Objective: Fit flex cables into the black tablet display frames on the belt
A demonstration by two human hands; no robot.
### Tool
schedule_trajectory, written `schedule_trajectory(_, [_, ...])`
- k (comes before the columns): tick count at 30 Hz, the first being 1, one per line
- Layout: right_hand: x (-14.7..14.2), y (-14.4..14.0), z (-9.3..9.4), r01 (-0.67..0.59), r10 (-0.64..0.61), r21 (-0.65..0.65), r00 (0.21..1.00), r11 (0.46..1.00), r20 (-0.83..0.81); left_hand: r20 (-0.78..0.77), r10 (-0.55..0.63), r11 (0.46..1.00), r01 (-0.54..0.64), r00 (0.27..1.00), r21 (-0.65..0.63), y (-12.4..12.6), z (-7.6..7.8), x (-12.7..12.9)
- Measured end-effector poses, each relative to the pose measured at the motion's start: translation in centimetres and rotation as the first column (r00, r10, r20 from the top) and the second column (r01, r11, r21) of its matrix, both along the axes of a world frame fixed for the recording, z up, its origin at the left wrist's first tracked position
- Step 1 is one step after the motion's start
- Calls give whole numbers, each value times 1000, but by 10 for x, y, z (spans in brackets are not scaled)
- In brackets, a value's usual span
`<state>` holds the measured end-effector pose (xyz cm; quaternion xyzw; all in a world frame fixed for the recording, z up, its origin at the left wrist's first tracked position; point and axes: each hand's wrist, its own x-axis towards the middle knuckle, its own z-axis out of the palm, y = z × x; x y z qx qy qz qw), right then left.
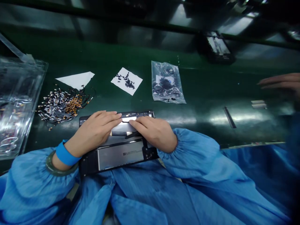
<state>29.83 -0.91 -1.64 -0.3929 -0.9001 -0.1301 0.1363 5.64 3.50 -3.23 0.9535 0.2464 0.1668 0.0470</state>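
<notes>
**Both hands pressed flat on open device panel at table edge**

The dark device panel (119, 150) lies at the near edge of the green table (206, 90), partly over the person's lap. The left hand (96, 129) rests on its upper left part, fingers extended and together, clamped on nothing. The right hand (153, 131) lies flat on the upper right part, fingers together, tips meeting the left hand's over a pale strip (128, 119) at the panel's top edge.

From the panel: a heap of small flex connectors (62, 104) at 10 o'clock, white paper (76, 79) beyond it; a paper with small black parts (126, 80) at 12 o'clock; a clear bag (167, 82) at 1 o'clock; a clear plastic tray (16, 103) at 9 o'clock. A dark strip (229, 117) lies at 3 o'clock. Another person's hand (280, 82) shows at the far right.
</notes>
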Motion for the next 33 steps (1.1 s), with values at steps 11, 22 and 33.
schedule_trajectory(11, [7, -2, -15, 32, -23, 154, 998, 988, -60, -35, 2, 999, 0, 999, 37, -3, 2, 1])
schedule_trajectory(22, [10, -3, -17, 22, -18, 88, 999, 996, -41, -56, 10, 999, -12, 998, -41, -3, 0, -1])
schedule_trajectory(33, [9, -3, -16, 36, -36, 96, 999, 995, -6, -57, 18, 996, -23, 998, -84, -3, 2, 1])
